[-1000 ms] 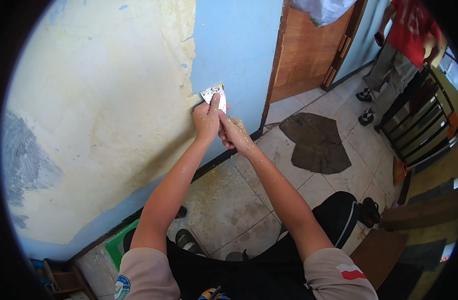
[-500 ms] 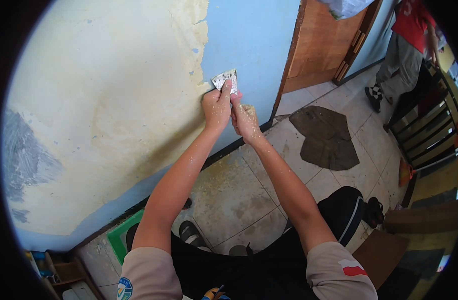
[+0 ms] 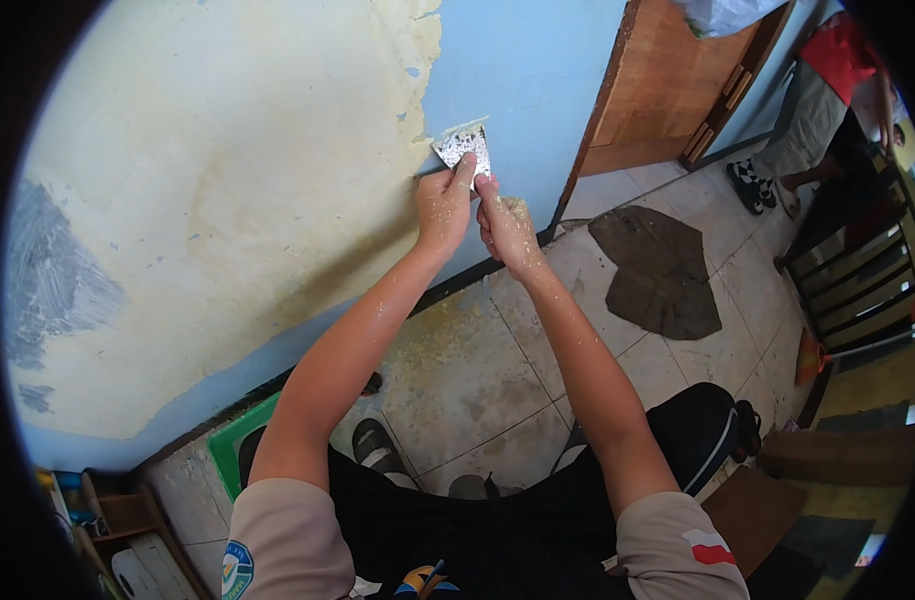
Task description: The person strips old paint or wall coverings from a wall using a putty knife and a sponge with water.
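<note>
Both hands are on one metal scraper [image 3: 468, 148] here. The left hand [image 3: 443, 208] is closed up on it, thumb laid along the face of the blade, rest of the fingers tucked behind where I can't really see them. The right hand [image 3: 508, 230] is just beside it, a bit lower and to the right, curled into a fist at the lower end of the scraper, with its thumb up near the other thumb. The handle's hidden, so can't tell you exactly how the fingers wrap round it.

The scraper sticks up just above both hands, its wide edge against the wall where the blue paint [image 3: 528, 65] meets a big cream patch [image 3: 248, 150]. Blue is above and to the right of the hands, cream mostly off to the left. Pale flecks are all over both hands and forearms, heaviest on the back of the right one.

Right of the right hand and a little lower there's a dark brown cloth [image 3: 663, 275] on the tiled floor [image 3: 468, 375]. Further up that side: a wooden door [image 3: 663, 90], then a person in a red shirt [image 3: 840, 52], well away from the hands. Way below and left of the left hand, a green tray [image 3: 223, 455] sits by the wall.
</note>
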### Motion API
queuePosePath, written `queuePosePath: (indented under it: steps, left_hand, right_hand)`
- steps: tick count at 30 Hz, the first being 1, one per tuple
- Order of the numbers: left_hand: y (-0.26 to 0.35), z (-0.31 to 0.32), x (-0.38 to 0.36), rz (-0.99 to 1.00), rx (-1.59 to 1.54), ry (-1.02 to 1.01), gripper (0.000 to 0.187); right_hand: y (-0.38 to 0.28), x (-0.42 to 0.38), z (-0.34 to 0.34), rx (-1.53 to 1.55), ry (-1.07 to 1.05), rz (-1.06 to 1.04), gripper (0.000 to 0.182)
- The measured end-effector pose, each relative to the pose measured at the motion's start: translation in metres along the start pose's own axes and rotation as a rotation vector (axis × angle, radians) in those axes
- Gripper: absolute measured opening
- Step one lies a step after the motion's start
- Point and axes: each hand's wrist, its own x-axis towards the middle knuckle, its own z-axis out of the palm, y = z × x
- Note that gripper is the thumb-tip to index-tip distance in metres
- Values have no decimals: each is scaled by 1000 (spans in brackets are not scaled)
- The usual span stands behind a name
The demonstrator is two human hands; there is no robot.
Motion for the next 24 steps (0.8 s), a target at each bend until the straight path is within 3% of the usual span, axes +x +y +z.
queuePosePath:
  steps: [7, 10, 16, 18, 24]
  left_hand:
    - [18, 1, 5, -66, -65, -25, 50]
    - [19, 4, 4, -56, -33, -23, 48]
    - [26, 9, 3, -16, -118, 47, 48]
    - [29, 6, 4, 7, -18, 32, 48]
    - [30, 2, 4, 9, 62, 17, 47]
  right_hand:
    - [2, -1, 9, 60, 34, -18, 62]
    - [5, 3, 8, -52, 101, -122, 62]
    - [-6, -4, 14, 38, 80, -84, 61]
    - [-14, -13, 21, 137, 71, 35, 60]
    - [-12, -13, 24, 216, 36, 62, 59]
